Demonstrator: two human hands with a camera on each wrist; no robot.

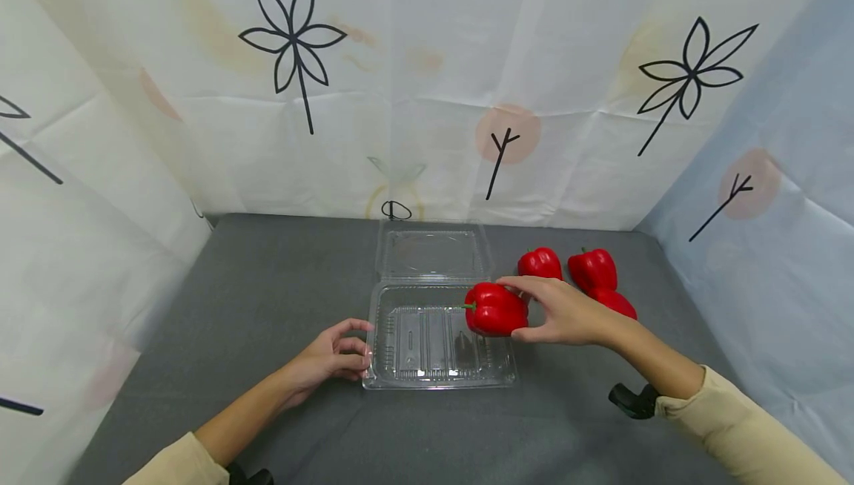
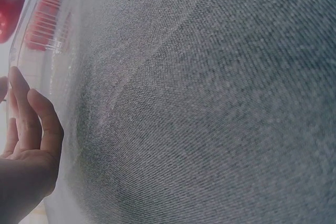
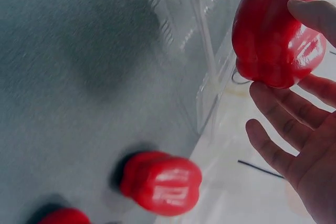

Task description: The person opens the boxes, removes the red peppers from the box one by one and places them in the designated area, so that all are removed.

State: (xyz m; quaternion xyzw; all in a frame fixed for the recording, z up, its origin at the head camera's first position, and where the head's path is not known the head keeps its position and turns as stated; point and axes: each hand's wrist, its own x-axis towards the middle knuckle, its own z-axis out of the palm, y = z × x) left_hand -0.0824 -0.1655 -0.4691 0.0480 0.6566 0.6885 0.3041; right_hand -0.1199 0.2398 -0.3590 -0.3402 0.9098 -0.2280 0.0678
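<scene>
A red bell pepper point(image 1: 494, 310) is held in my right hand point(image 1: 563, 312), over the right side of a clear plastic clamshell container point(image 1: 440, 377). In the right wrist view, the thumb lies on one side of this pepper point(image 3: 273, 35) and fingertips press the other. The container's hinged lid point(image 1: 434, 253) lies folded back, away from me. At the container's left edge is my left hand point(image 1: 333, 357), its fingers loosely bent and touching the rim. The left wrist view shows those fingers point(image 2: 29, 114) against the clear wall.
More red bell peppers, one point(image 1: 540, 262) behind my right hand, another point(image 1: 592, 270) farther right and a third point(image 1: 612, 302) partly hidden by the hand, lie on the grey cloth-covered table point(image 1: 287, 270). White patterned fabric point(image 1: 414, 77) hangs around the back and sides.
</scene>
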